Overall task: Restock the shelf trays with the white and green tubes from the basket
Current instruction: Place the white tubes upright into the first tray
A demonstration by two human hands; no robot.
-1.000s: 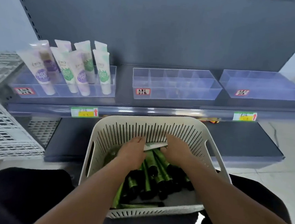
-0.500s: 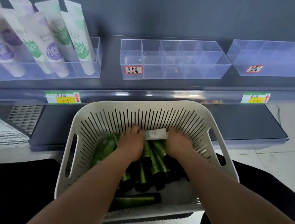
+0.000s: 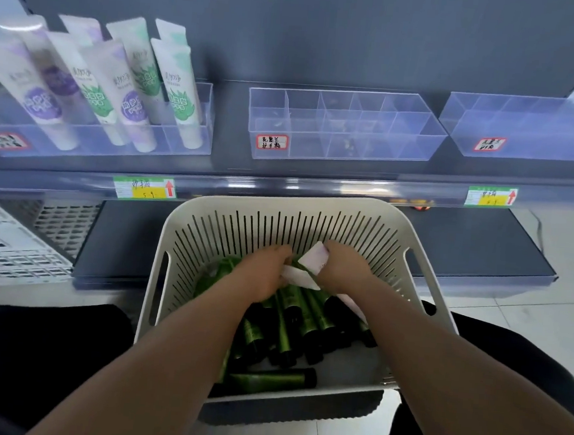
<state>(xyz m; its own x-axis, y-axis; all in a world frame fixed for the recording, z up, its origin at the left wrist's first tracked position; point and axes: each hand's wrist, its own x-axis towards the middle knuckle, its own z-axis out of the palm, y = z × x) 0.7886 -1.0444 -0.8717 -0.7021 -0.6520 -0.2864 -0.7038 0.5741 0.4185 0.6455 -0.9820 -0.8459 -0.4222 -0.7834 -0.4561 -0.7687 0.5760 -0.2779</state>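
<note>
A white slotted basket [image 3: 422,272] sits on my lap and holds several dark green tubes [image 3: 291,317] with black caps. Both hands are inside it at the far wall. My right hand [image 3: 346,270] grips a white tube [image 3: 315,259], tilted up out of the pile. My left hand [image 3: 267,274] holds the end of another white tube [image 3: 299,278] lying across the green ones. On the shelf above, the clear divided middle tray [image 3: 338,152] holds no tubes.
The left tray [image 3: 181,143] carries several upright white tubes with purple and green labels. A clear tray [image 3: 524,150] stands at the right. A white perforated crate [image 3: 5,246] is at the left. The lower dark shelf [image 3: 482,253] runs behind the basket.
My right hand has lifted a white tube up off the pile, and a second white tube now shows at my left hand. The view has drawn back a little.
</note>
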